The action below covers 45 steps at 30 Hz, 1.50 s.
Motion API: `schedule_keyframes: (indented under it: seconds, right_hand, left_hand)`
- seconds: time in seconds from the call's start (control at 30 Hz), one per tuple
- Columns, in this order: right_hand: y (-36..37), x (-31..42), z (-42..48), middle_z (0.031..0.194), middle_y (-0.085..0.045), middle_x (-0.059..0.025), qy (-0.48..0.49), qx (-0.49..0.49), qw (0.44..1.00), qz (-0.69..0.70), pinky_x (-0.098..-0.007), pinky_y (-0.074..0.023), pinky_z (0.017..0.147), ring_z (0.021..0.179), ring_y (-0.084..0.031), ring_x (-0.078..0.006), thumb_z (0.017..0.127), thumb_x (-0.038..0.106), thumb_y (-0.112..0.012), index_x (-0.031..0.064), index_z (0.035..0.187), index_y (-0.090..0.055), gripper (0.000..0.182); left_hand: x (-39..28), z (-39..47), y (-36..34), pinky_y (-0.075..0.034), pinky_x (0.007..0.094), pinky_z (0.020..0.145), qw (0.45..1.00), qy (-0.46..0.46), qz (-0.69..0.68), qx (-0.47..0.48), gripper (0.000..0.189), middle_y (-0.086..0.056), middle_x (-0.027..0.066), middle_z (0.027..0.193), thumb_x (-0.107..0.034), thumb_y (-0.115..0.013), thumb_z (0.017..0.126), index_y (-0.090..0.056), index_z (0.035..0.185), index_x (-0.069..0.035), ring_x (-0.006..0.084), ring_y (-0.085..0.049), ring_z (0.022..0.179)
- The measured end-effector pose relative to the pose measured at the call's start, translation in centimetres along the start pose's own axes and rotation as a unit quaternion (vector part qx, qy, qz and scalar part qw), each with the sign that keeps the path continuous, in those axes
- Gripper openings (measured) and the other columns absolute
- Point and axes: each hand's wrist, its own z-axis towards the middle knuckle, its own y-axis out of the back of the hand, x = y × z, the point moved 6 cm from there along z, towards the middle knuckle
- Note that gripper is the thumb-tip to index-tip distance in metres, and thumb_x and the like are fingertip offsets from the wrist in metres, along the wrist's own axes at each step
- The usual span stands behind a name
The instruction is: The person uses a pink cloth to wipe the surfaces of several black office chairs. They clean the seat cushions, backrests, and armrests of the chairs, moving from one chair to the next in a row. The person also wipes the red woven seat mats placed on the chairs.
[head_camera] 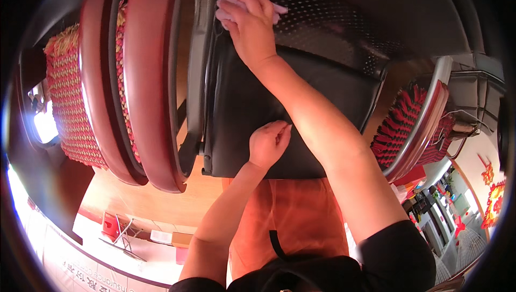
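Note:
A crumpled pink cloth [238, 7] is in my right hand [254, 26], pressed against the upper left part of a black perforated chair backrest [322, 21]. Below the backrest is the flat black seat [322, 86] of the same chair. Over the front part of this seat my left hand [269, 142] is curled with its fingers closed, and nothing shows in it. Whether it touches the seat I cannot tell. The palm of my right hand is hidden from view.
Curved red-brown armrests [147, 78] on grey frames stand close on the left, beside a red and yellow woven cover [74, 98]. Another armrest [419, 130] and a red and black woven cover [397, 124] are on the right. A red stool [109, 225] stands at the lower left.

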Motion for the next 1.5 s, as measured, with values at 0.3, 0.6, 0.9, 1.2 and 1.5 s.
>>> schedule_keyframes:
  seconds: [0.3, 0.6, 0.9, 1.2, 1.5]
  right_hand:
    - [0.3, -0.3, -2.3, 0.124, -0.063, -0.0091, -0.098, 0.215, 0.971, -0.038, -0.0412, -0.0518, 0.096, 0.111, -0.061, -0.0333, 0.082, 0.023, -0.081, 0.0235, 0.121, -0.075, 0.04]
    - [1.5, 12.1, -23.8, 0.121, -0.062, -0.0025, 0.08, 0.353, 0.931, 0.033, -0.0416, -0.0488, 0.099, 0.124, -0.052, -0.0254, 0.09, 0.023, -0.067, 0.0186, 0.118, -0.069, 0.029]
    - [15.1, -5.0, -18.2, 0.119, -0.063, -0.0049, -0.162, 0.418, 0.89, -0.081, -0.0393, -0.0518, 0.095, 0.112, -0.06, -0.0311, 0.096, 0.031, -0.062, 0.0277, 0.121, -0.071, 0.027]
    - [23.2, -8.4, -21.3, 0.125, -0.056, -0.0124, -0.148, 0.14, 0.954, -0.22, -0.0474, -0.0507, 0.1, 0.117, -0.056, -0.0398, 0.08, 0.004, -0.074, 0.0297, 0.133, -0.067, 0.06]
    - [28.0, -7.5, -31.7, 0.118, -0.057, -0.0065, -0.231, 0.097, 0.951, -0.179, -0.0446, -0.05, 0.092, 0.108, -0.058, -0.0345, 0.073, 0.001, -0.076, 0.0232, 0.122, -0.071, 0.054]
  left_hand:
    - [2.5, -5.1, 3.6, -0.052, 0.0333, 0.057, 0.991, 0.1, -0.06, -0.066, 0.008, -0.067, 0.0101, 0.076, -0.01, -0.071, 0.094, -0.07, 0.094, -0.002, 0.0221, -0.065, 0.062]
    - [-1.0, -12.0, 7.3, -0.044, 0.026, 0.054, 0.985, 0.089, -0.043, -0.141, 0.007, -0.061, 0.0061, 0.069, -0.005, -0.069, 0.095, -0.069, 0.092, 0.002, 0.0107, -0.054, 0.058]
    - [-1.4, -11.1, 3.8, -0.044, 0.0346, 0.053, 0.992, 0.126, 0.003, -0.02, 0.012, -0.06, 0.0093, 0.067, -0.013, -0.07, 0.096, -0.068, 0.089, -0.004, 0.0226, -0.056, 0.057]
    - [-1.4, 0.4, -7.2, -0.036, 0.0237, 0.044, 0.91, 0.303, -0.251, 0.132, 0.032, -0.06, 0.0017, 0.062, -0.032, -0.065, 0.102, -0.065, 0.084, -0.005, 0.0082, -0.05, 0.047]
    - [-0.4, 6.3, -13.1, -0.025, 0.0284, 0.034, 0.879, 0.419, -0.179, 0.137, 0.05, -0.052, 0.0043, 0.048, -0.041, -0.076, 0.094, -0.063, 0.065, -0.003, 0.0131, -0.041, 0.034]
